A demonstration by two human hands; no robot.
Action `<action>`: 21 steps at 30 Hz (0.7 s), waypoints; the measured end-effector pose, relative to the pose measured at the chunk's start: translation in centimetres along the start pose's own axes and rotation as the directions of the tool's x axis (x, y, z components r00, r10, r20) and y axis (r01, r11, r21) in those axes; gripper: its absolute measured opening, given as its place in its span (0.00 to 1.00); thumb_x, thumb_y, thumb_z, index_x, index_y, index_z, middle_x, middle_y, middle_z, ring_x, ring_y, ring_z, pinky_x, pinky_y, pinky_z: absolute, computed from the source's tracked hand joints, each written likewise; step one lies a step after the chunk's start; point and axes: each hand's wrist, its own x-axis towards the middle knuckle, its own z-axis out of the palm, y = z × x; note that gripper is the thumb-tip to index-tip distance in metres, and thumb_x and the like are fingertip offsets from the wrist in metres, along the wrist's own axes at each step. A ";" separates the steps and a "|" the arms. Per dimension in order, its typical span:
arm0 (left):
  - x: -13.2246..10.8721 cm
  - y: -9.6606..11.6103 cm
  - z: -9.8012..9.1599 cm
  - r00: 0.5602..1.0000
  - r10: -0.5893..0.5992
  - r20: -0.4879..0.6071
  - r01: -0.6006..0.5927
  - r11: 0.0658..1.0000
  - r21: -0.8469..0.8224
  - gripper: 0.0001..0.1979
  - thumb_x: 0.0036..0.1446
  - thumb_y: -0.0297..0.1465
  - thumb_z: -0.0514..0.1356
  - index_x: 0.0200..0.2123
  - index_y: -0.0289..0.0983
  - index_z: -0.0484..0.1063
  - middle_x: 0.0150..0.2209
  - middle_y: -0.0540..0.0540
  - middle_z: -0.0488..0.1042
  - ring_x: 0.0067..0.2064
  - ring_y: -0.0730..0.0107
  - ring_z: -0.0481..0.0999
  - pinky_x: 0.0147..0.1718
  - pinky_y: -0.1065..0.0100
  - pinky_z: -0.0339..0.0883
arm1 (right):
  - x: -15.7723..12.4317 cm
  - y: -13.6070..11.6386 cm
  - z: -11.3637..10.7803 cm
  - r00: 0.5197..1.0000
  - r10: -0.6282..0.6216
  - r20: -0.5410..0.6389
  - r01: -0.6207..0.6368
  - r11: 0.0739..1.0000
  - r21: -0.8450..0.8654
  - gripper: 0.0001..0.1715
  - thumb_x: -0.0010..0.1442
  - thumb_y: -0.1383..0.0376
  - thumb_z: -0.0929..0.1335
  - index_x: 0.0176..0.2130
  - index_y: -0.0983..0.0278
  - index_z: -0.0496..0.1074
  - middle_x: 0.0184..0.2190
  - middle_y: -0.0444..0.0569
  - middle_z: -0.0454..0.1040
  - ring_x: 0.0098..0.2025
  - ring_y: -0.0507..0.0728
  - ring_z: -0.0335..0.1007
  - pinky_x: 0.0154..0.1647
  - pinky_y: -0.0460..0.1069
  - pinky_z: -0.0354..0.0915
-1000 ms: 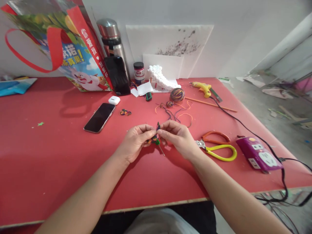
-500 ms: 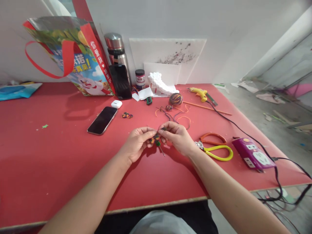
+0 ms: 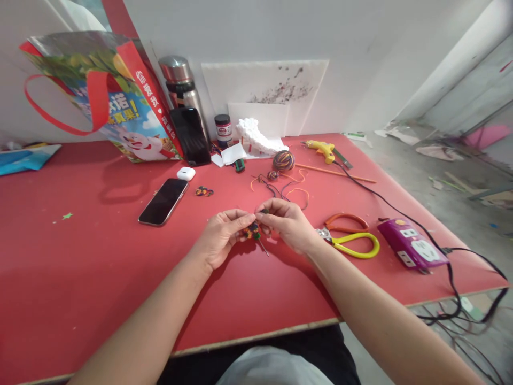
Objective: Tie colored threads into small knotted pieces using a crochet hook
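Note:
Over the red table, my left hand point(image 3: 221, 235) is closed, thumb and fingers pinching a small piece of orange and dark yarn work point(image 3: 250, 231). My right hand point(image 3: 288, 222) is closed beside it, with a dark bit of the piece showing between thumb and forefinger. A thin metal rod point(image 3: 263, 247) with a green part points down from between the hands; its kind and which fingers bear it are hidden. Beyond the hands lie a variegated yarn ball point(image 3: 284, 160), a smaller ball point(image 3: 273, 175) and loose orange and dark strands point(image 3: 298, 191).
Scissors point(image 3: 356, 245) with orange and yellow handles lie right of my right hand, near a purple power socket point(image 3: 412, 245). A yellow glue gun point(image 3: 320, 149) trails a black cord. Left are a phone point(image 3: 163, 202), earbud case point(image 3: 186, 174), small yarn piece point(image 3: 204, 191) and bag point(image 3: 136, 123).
The view has shifted slightly, so the table things sit a little further left. Both hands keep their pinch on the yarn piece, almost unmoved.

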 end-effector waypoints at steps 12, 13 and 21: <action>0.0 -0.2 0.4 0.997 0.021 -0.076 -0.021 1.000 -0.011 0.15 0.42 0.35 0.77 0.27 0.35 0.76 0.26 0.48 0.78 0.26 0.74 0.74 0.25 0.72 0.62 | 0.0 -1.5 0.1 0.994 0.094 -0.051 -0.089 0.991 0.102 0.27 0.42 0.51 0.84 0.25 0.64 0.72 0.19 0.40 0.71 0.20 0.47 0.62 0.21 0.45 0.57; 0.1 -0.3 0.5 0.996 0.019 -0.085 -0.020 1.000 -0.012 0.15 0.41 0.35 0.77 0.27 0.35 0.76 0.25 0.49 0.78 0.25 0.75 0.72 0.24 0.73 0.61 | -0.1 -1.6 0.1 0.993 0.113 -0.032 -0.107 0.982 0.152 0.26 0.43 0.52 0.84 0.25 0.64 0.72 0.18 0.39 0.70 0.20 0.47 0.61 0.21 0.44 0.56; 0.2 -0.5 0.9 0.994 0.044 -0.098 -0.049 0.998 -0.048 0.14 0.39 0.33 0.77 0.26 0.36 0.78 0.26 0.49 0.78 0.27 0.74 0.72 0.26 0.73 0.62 | -0.2 -1.6 0.1 0.965 0.240 0.104 -0.259 0.816 0.516 0.20 0.42 0.63 0.84 0.30 0.66 0.76 0.25 0.39 0.66 0.24 0.44 0.54 0.18 0.39 0.48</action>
